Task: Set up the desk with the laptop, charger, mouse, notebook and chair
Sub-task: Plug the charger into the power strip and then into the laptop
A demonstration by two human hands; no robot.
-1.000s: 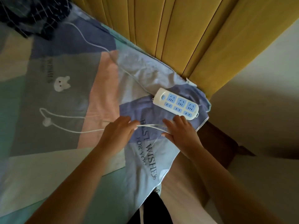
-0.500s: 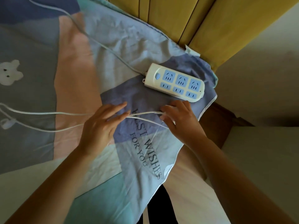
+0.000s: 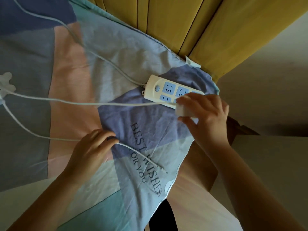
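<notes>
My right hand (image 3: 206, 114) grips a white charger plug block (image 3: 184, 111) right over the near end of a white power strip (image 3: 162, 90) with blue sockets, which lies on the bedsheet. The charger's thin white cable (image 3: 80, 102) runs left from the block across the sheet, loops at the far left and comes back. My left hand (image 3: 90, 150) pinches that returning strand, and its loose connector end (image 3: 162, 169) lies on the sheet to the right of my fingers.
The patchwork bedsheet (image 3: 70, 67), printed "BEST WISHES FOR YOU", covers the bed. A yellow panelled headboard (image 3: 183, 22) stands behind. The power strip's own cord (image 3: 103, 59) runs up to the left. A dark wooden bed corner (image 3: 236, 129) sits right of the sheet.
My right hand has lifted the charger block out from the sheet and moved it up over the power strip. My left hand slid back along the cable, whose two strands have spread apart.
</notes>
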